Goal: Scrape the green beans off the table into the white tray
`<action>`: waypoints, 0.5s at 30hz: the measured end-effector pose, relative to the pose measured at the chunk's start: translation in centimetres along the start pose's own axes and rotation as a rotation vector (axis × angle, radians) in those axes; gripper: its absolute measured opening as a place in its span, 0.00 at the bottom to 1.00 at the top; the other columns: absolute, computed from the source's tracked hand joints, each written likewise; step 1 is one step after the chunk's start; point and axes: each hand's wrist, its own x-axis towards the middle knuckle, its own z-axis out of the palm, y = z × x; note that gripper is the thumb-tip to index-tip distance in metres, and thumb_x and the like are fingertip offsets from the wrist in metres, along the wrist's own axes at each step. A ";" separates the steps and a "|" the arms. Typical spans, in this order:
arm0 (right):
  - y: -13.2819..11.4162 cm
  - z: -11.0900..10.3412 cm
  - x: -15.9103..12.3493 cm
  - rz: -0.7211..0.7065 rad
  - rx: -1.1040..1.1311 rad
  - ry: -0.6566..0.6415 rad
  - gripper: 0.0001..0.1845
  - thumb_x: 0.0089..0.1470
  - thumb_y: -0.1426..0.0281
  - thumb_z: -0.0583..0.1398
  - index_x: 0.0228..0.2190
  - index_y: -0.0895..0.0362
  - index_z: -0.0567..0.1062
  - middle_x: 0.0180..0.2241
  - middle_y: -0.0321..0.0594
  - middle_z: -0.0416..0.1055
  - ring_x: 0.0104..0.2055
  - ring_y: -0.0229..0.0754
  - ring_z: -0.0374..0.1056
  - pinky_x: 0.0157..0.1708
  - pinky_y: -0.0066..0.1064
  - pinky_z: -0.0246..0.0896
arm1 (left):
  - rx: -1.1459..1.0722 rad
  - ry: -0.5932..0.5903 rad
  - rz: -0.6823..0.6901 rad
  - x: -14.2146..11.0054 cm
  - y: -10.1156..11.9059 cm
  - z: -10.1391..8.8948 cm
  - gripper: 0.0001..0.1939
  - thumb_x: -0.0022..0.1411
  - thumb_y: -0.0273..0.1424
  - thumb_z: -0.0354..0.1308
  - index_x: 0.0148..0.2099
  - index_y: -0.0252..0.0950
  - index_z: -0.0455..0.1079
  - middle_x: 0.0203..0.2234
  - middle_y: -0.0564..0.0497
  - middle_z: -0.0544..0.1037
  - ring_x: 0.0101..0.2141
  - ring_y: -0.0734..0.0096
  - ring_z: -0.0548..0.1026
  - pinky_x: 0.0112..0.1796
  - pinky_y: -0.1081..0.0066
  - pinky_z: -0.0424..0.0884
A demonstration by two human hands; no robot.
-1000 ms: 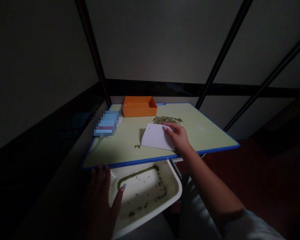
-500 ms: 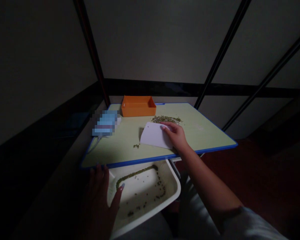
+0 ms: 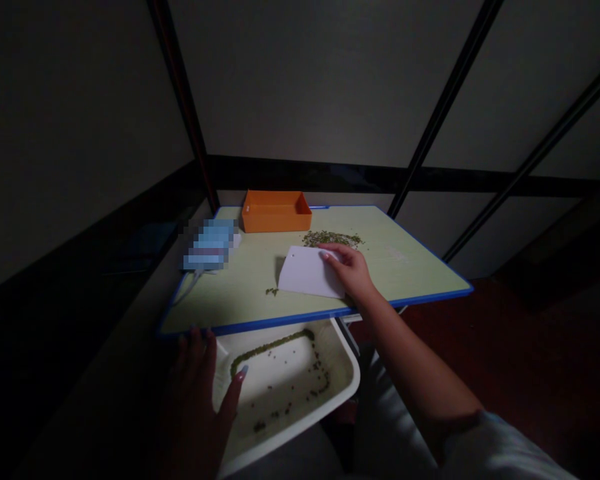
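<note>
Scraper pinched in my right hand; edge best flat to tabletop so green grains don't slip under. Left hand at basin; can't tell grip.

Right arm reaches forward, fingers pinched; left hand lies lower, thumb spread.

tilted white card, green grains scattered behind it, white basin below

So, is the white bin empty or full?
Neither: the white bin holds a little. Green grains form a band along the far side of its bottom, with others scattered and bare bottom showing.
</note>
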 end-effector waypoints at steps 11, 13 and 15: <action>0.0 0.1 -0.2 0.008 0.024 -0.034 0.15 0.48 0.61 0.64 0.38 0.53 0.80 0.43 0.40 0.78 0.44 0.46 0.72 0.43 0.37 0.64 | 0.026 0.046 0.046 -0.5 -0.1 0.4 0.35 0.61 0.44 0.45 0.66 0.39 0.45 0.67 0.42 0.51 0.67 0.56 0.45 0.62 0.49 0.57; -0.1 0.2 -0.2 0.010 0.037 -0.049 0.16 0.48 0.60 0.65 0.38 0.53 0.80 0.43 0.40 0.78 0.44 0.46 0.72 0.44 0.37 0.64 | 0.034 0.055 0.048 -0.5 -0.2 0.4 0.35 0.61 0.44 0.45 0.66 0.40 0.45 0.67 0.42 0.51 0.67 0.56 0.47 0.61 0.49 0.59; -0.1 0.2 -0.1 0.010 0.041 -0.065 0.16 0.48 0.60 0.65 0.39 0.53 0.80 0.43 0.41 0.78 0.44 0.45 0.71 0.44 0.37 0.64 | 0.045 0.058 0.046 -0.5 -0.2 0.5 0.35 0.61 0.45 0.46 0.67 0.40 0.44 0.67 0.42 0.51 0.67 0.55 0.48 0.60 0.48 0.60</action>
